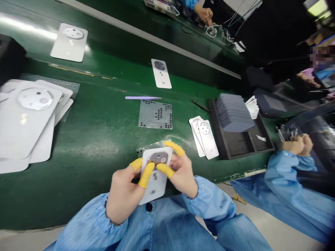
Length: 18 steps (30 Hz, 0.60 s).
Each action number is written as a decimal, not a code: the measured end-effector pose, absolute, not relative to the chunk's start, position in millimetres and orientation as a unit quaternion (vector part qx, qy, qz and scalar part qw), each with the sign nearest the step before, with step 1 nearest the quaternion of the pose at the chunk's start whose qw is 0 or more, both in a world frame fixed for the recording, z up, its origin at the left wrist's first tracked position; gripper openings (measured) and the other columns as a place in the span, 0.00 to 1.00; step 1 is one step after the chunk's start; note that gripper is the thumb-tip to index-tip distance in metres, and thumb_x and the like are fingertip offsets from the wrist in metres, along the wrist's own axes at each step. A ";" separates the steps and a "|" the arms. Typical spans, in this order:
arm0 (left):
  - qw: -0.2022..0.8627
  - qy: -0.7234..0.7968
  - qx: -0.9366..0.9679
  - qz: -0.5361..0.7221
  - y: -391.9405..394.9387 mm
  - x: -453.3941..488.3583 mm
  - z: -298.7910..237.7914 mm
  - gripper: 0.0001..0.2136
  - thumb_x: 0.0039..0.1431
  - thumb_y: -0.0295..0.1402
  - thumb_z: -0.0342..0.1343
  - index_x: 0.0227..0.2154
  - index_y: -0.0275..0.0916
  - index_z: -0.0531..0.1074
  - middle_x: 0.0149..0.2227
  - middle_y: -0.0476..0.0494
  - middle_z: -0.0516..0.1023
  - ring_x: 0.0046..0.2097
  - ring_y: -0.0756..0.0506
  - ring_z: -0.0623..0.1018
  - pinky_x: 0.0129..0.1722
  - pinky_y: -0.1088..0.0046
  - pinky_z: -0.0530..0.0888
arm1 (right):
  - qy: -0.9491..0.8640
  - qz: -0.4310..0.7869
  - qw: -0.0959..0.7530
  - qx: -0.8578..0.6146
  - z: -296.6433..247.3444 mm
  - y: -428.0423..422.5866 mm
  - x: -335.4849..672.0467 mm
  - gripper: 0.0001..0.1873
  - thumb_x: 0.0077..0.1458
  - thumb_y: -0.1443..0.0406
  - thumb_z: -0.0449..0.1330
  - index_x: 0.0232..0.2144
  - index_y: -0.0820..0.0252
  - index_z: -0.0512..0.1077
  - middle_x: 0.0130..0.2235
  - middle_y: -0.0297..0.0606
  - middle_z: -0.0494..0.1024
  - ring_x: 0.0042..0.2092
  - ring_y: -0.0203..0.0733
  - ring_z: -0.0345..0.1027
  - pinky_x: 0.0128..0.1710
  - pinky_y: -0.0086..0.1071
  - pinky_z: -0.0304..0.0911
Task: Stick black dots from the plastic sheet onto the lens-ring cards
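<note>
Both hands hold one white cover (157, 184) close to the body, above the near edge of the green table (99, 139). The left hand (125, 193) pinches the cover's left edge, its yellow-cotted thumb lying across the face. The right hand (183, 174) grips the right edge, thumb on the face and index finger curled over the top corner. The grey octagonal inset at the cover's top sits between the two thumbs.

A clear film with small black dots pokes out just beyond the fingertips, partly hidden by the cover. Farther ahead of the hands lies a dotted sheet (155, 115), with a purple stick (142, 98) just past it and a single white plate (161, 73) beyond that. Near the right hand, ahead and to its right, is a small fanned pile of covers (205, 137); past it a black tray (235, 146) carries a grey stack (234, 113). Well to the left of the left hand is a big heap of white covers (28, 122). Far right, a co-worker's hands (298, 144) are closed together, in blue sleeves.
</note>
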<state>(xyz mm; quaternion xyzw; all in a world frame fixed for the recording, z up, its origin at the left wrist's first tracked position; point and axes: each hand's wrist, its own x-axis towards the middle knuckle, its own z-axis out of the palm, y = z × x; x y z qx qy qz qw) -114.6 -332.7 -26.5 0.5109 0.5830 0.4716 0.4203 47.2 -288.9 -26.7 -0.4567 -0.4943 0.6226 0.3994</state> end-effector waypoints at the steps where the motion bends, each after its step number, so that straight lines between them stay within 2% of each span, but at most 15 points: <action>1: 0.435 0.565 0.526 0.463 -332.1 -115.9 -27.5 0.12 0.57 0.32 0.57 0.44 0.36 0.75 0.35 0.44 0.84 0.33 0.44 0.83 0.35 0.72 0.81 | -0.509 0.600 0.388 -0.480 -26.4 -278.7 67.5 0.36 0.49 0.58 0.67 0.57 0.49 0.57 0.38 0.34 0.81 0.36 0.42 0.79 0.35 0.36 0.77; 4: 0.455 0.548 0.505 0.488 -332.9 -128.5 -30.8 0.19 0.63 0.32 0.51 0.57 0.41 0.64 0.43 0.44 0.83 0.41 0.45 0.83 0.45 0.68 0.79 | -0.582 0.435 0.353 -0.590 -18.6 -238.4 143.1 0.38 0.50 0.57 0.65 0.59 0.55 0.55 0.45 0.43 0.79 0.44 0.46 0.77 0.44 0.42 0.75; 6: 0.451 0.560 0.469 0.513 -334.1 -139.2 -34.8 0.19 0.64 0.34 0.50 0.58 0.43 0.63 0.42 0.46 0.82 0.41 0.45 0.82 0.45 0.68 0.79 | -0.645 0.285 0.292 -0.646 -10.7 -212.3 187.5 0.39 0.51 0.53 0.62 0.60 0.60 0.54 0.46 0.47 0.78 0.46 0.50 0.75 0.46 0.48 0.73; 9: 0.432 0.591 0.446 0.515 -333.7 -147.1 -41.3 0.17 0.63 0.35 0.53 0.54 0.42 0.67 0.38 0.47 0.83 0.39 0.46 0.83 0.43 0.70 0.80 | -0.679 0.166 0.272 -0.661 -1.4 -179.9 212.3 0.41 0.47 0.55 0.64 0.60 0.65 0.57 0.54 0.55 0.70 0.57 0.59 0.64 0.56 0.58 0.60; 11: 0.423 0.598 0.451 0.510 -331.2 -145.1 -44.0 0.15 0.62 0.33 0.54 0.51 0.41 0.69 0.37 0.47 0.83 0.38 0.47 0.83 0.43 0.71 0.80 | -0.715 0.094 0.242 -0.649 1.0 -156.1 194.5 0.37 0.51 0.57 0.60 0.60 0.62 0.57 0.57 0.53 0.67 0.60 0.56 0.59 0.60 0.56 0.55; 14: 0.414 0.588 0.477 0.505 -325.8 -138.6 -44.3 0.13 0.61 0.30 0.53 0.49 0.38 0.70 0.37 0.46 0.84 0.38 0.47 0.83 0.44 0.70 0.80 | -0.752 0.050 0.164 -0.637 -1.0 -106.9 129.2 0.29 0.58 0.59 0.53 0.60 0.61 0.58 0.51 0.49 0.73 0.53 0.52 0.67 0.55 0.50 0.60; 15: 0.414 0.585 0.486 0.500 -324.4 -137.3 -43.5 0.13 0.61 0.29 0.52 0.48 0.37 0.70 0.37 0.45 0.84 0.37 0.47 0.83 0.44 0.70 0.80 | -0.748 0.052 0.147 -0.645 -2.7 -87.7 102.7 0.31 0.58 0.59 0.54 0.61 0.65 0.57 0.49 0.52 0.74 0.52 0.55 0.67 0.55 0.52 0.59; 16: 0.416 0.583 0.493 0.494 -323.8 -136.9 -42.5 0.13 0.60 0.28 0.52 0.48 0.36 0.70 0.37 0.45 0.84 0.37 0.47 0.83 0.43 0.70 0.80 | -0.728 0.048 0.081 -0.679 -4.9 -68.4 76.5 0.35 0.59 0.57 0.54 0.63 0.68 0.51 0.48 0.54 0.75 0.54 0.58 0.65 0.55 0.53 0.57; 18: 0.416 0.585 0.502 0.483 -325.2 -139.5 -40.3 0.13 0.59 0.28 0.52 0.47 0.36 0.71 0.36 0.45 0.84 0.37 0.47 0.83 0.43 0.70 0.80 | -0.710 0.062 0.046 -0.700 -10.3 -33.6 31.5 0.45 0.56 0.56 0.59 0.64 0.78 0.44 0.50 0.61 0.73 0.56 0.64 0.62 0.56 0.60 0.51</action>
